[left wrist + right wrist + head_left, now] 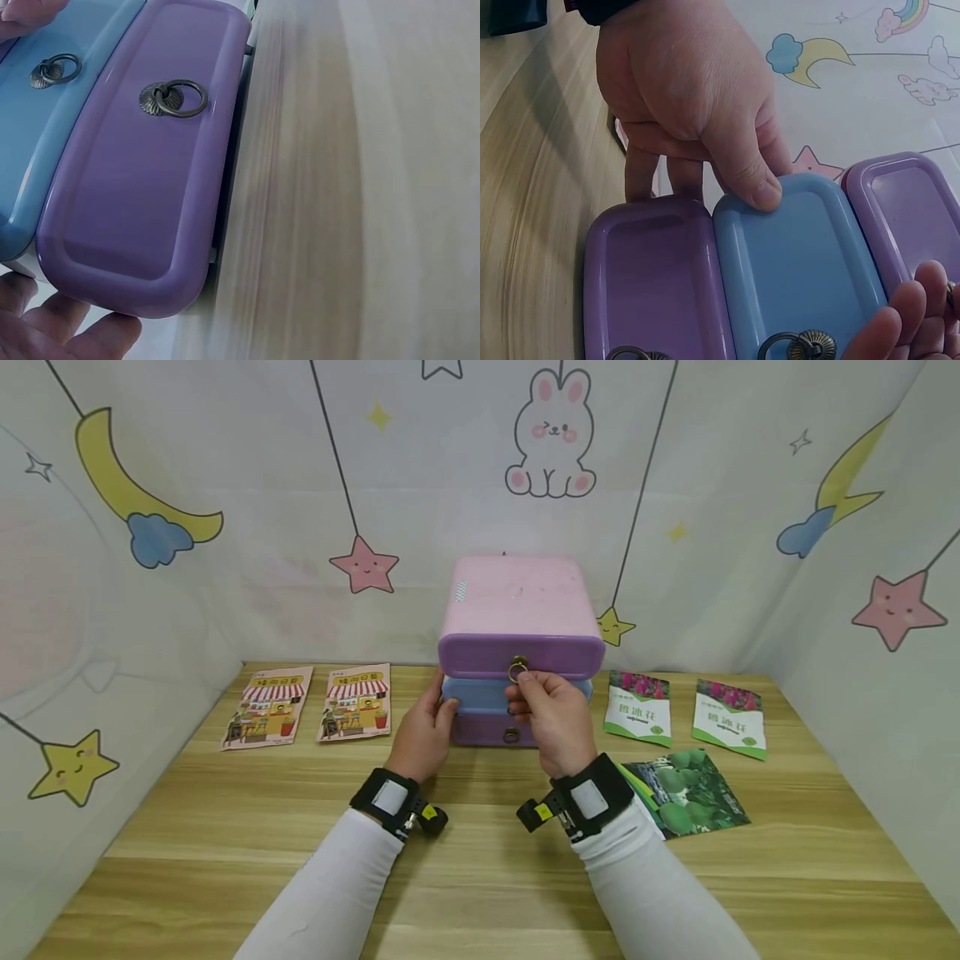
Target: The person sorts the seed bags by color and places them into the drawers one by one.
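A small drawer cabinet (pixel 517 593) stands at the back of the table, with a pink top. Its fronts are purple above, blue in the middle and purple below. My right hand (pixel 551 718) pinches the brass ring pull (pixel 517 672) of the top drawer front (pixel 480 656). My left hand (pixel 422 731) holds the cabinet's left side. Seen in the right wrist view, the left thumb (pixel 765 195) rests on the edge of the blue drawer front (pixel 795 255), the other fingers along the side. The lower ring pulls (pixel 184 99) hang free. Whether the top drawer is pulled out, I cannot tell.
Two pink packets (pixel 267 710) printed with a striped awning lie to the left. On the right are two white and green flower packets (pixel 637 708). Nearer, a green packet picturing round fruit (pixel 697 797) overlaps others, partly behind the right wrist. Patterned cloth (pixel 285 527) hangs behind.
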Demonstrator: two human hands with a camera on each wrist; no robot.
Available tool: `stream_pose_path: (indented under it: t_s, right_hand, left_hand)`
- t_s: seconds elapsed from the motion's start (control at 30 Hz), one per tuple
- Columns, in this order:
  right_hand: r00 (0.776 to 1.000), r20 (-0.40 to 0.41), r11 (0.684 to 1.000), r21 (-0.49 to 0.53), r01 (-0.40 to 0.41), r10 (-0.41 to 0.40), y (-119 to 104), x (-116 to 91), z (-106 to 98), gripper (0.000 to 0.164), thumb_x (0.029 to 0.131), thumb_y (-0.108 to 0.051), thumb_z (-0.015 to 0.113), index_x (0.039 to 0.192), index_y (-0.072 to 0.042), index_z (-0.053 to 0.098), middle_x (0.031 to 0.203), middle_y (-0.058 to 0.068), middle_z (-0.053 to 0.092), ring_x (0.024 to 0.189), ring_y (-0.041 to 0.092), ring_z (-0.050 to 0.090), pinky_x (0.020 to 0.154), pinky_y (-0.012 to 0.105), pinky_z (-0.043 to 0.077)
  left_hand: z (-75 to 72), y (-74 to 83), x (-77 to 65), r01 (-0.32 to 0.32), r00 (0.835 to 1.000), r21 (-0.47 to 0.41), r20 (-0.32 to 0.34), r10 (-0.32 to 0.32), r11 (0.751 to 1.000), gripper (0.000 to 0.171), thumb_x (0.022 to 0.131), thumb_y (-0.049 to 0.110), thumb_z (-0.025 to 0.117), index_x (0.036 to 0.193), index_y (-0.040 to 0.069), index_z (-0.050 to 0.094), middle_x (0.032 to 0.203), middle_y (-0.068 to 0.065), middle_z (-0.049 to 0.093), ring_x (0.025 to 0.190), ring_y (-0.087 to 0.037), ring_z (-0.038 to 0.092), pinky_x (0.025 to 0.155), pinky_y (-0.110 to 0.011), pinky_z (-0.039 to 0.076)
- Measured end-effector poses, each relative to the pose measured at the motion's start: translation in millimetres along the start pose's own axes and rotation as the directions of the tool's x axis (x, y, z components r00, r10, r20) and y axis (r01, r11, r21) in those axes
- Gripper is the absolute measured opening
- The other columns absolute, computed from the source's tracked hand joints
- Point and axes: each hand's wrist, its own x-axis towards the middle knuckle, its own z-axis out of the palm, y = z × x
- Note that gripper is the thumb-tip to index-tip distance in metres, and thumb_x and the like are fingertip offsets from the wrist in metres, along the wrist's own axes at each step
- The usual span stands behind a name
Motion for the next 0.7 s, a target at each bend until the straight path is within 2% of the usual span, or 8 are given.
stream_pose_path:
  t_s: [0.7]
  right_hand:
    - [1.0, 0.02, 1.0, -0.019, -0.003, 0.003, -1.2, -1.4, -1.4, 0.025, 0.1, -0.024, 0.051, 0.107, -0.002, 0.062, 0.088, 0.001, 0.066, 0.079, 0.017, 0.062, 0.071, 0.027, 0.053]
  left_hand:
    - [-1.2, 0.6, -0.2, 0.02, 1.0, -0.004, 0.007, -0.02, 1.0, 0.055, 0.1, 0.047, 0.04, 0.151, 0.042, 0.017, 0.155, 0.004, 0.034, 0.14, -0.013, 0.036, 0.114, -0.04, 0.035]
